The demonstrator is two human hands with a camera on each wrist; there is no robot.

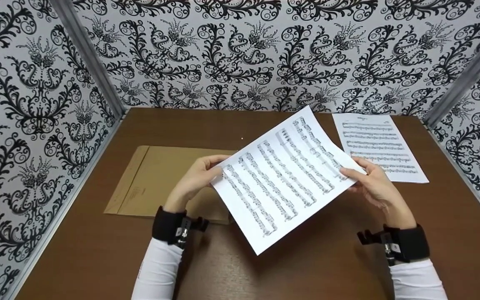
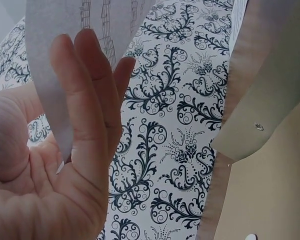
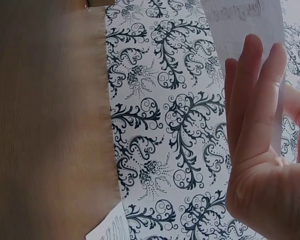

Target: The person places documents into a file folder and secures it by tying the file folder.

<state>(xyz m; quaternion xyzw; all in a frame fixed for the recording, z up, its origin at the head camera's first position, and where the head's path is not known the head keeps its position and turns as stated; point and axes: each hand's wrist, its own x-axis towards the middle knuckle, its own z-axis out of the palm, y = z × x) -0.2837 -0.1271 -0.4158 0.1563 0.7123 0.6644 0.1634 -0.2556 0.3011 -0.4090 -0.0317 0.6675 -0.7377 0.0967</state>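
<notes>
Between both hands, above the table, a sheet of printed music (image 1: 279, 179) is held tilted, its staves running diagonally in the head view. My left hand (image 1: 196, 179) pinches its left corner, thumb on the printed face and fingers behind. At the opposite edge my right hand (image 1: 371, 181) pinches the paper the same way. In the left wrist view the paper (image 2: 47, 65) passes between the thumb side and the fingers (image 2: 85, 110). The right wrist view shows the fingers (image 3: 260, 100) lying against the back of the sheet (image 3: 250, 25).
A brown envelope (image 1: 156, 179) lies on the left of the brown table (image 1: 231, 266), partly behind the left hand and the held sheet. Another music sheet (image 1: 386, 146) lies at the back right. Patterned walls (image 1: 244, 54) enclose the table at the back and sides.
</notes>
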